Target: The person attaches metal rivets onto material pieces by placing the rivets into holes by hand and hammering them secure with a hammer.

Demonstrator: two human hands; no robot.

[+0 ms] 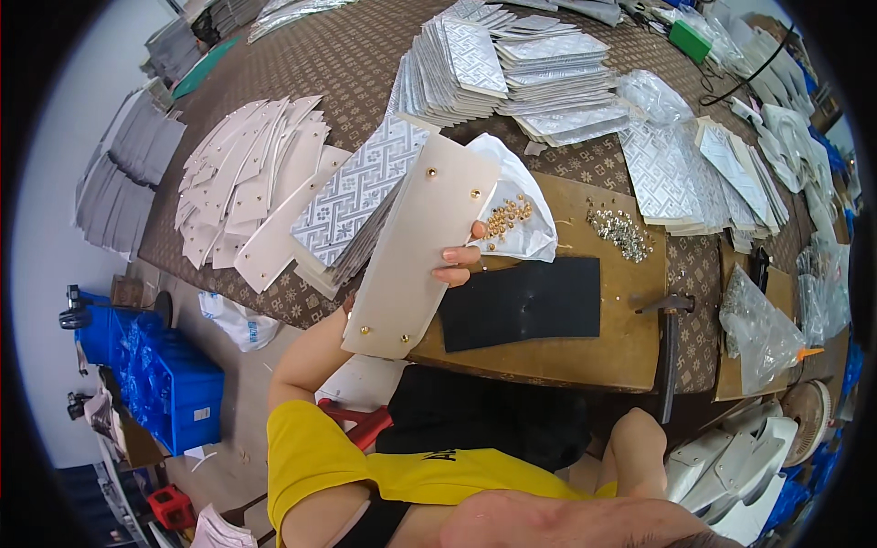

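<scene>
Nearest the body, a yellow sleeve (311,447) and a bare forearm rise from the lower edge toward the left hand (459,260), which is closed on a long beige panel (420,245); fingertips show curled over the panel's right edge, the rest of the hand hidden behind it. The panel is studded with brass rivets near its corners and held tilted, its long axis running from low and left of the hand, near the body, up and away to the right. The right hand cannot be made out; only a bent arm or knee shows at lower right, so whether it is open or closed I cannot tell.

Just right of the left hand, on a wooden board (630,338) on the counter (365,55), lies a black mat (521,301). Just beyond the fingers sits a white bag of gold rivets (509,219), with a loose heap of silver studs (621,233) further right. A hammer (667,338) lies at the board's right side. Behind the panel lean patterned silver pieces (352,196); left of them fans a pile of beige panels (242,183). Farthest off stand stacks of silver sheets (512,68).
</scene>
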